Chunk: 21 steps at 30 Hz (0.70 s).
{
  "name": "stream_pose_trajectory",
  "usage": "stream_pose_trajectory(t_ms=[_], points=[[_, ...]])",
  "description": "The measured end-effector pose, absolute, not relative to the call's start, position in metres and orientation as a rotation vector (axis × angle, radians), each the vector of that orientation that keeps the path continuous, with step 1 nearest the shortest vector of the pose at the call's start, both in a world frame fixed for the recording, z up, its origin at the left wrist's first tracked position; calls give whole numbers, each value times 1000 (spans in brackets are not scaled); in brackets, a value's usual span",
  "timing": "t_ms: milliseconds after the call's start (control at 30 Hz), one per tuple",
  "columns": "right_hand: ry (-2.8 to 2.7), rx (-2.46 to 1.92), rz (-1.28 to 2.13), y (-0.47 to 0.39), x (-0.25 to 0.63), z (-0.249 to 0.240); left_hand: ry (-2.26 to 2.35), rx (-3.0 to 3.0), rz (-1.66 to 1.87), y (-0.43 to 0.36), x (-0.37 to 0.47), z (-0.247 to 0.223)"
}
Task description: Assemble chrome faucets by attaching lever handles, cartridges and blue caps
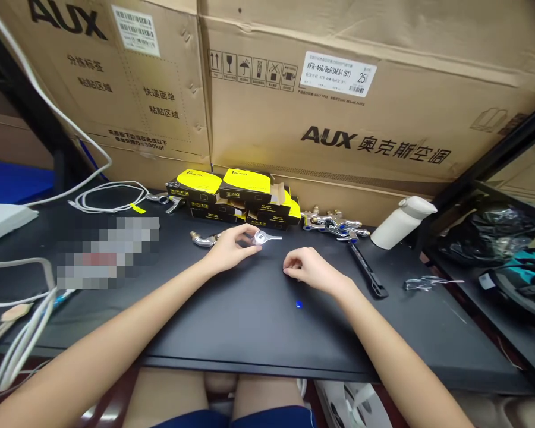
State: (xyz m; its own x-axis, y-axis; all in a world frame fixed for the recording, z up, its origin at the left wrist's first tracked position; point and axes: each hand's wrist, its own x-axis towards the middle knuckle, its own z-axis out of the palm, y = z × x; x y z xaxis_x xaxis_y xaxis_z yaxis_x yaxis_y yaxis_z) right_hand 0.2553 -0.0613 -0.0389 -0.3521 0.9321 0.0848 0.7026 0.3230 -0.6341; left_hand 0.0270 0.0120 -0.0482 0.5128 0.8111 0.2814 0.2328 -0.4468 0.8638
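Observation:
My left hand [232,245] is closed on a chrome tap handle [261,238], gripping its round end between thumb and fingers. The handle's thin lever points right, and its hollow round side faces me. Just behind that hand lies a curved chrome tap body [200,239], partly covered by the fingers. To the right, my right hand [310,268] hovers low over the table with thumb and fingertips pinched together. Whatever it may hold is too small or hidden to make out. A small blue disc [298,304] lies on the table below it.
Black and yellow boxes [245,185] are stacked at the back. Right of them lie several chrome tap parts [336,226], a black tool [368,270], a white bottle [403,223] and a clear plastic bag [423,283]. White cables [31,321] run along the left. Large cartons [258,119] stand behind.

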Motion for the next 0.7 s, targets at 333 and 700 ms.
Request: stream_pose_trajectory(t_ms=[333,700], points=[[-2046,-1223,513,-62,244,-34,830,1972,879,11,28,-48],[-1731,-1034,211,-65,235,-37,708,1972,766,0,32,-40]])
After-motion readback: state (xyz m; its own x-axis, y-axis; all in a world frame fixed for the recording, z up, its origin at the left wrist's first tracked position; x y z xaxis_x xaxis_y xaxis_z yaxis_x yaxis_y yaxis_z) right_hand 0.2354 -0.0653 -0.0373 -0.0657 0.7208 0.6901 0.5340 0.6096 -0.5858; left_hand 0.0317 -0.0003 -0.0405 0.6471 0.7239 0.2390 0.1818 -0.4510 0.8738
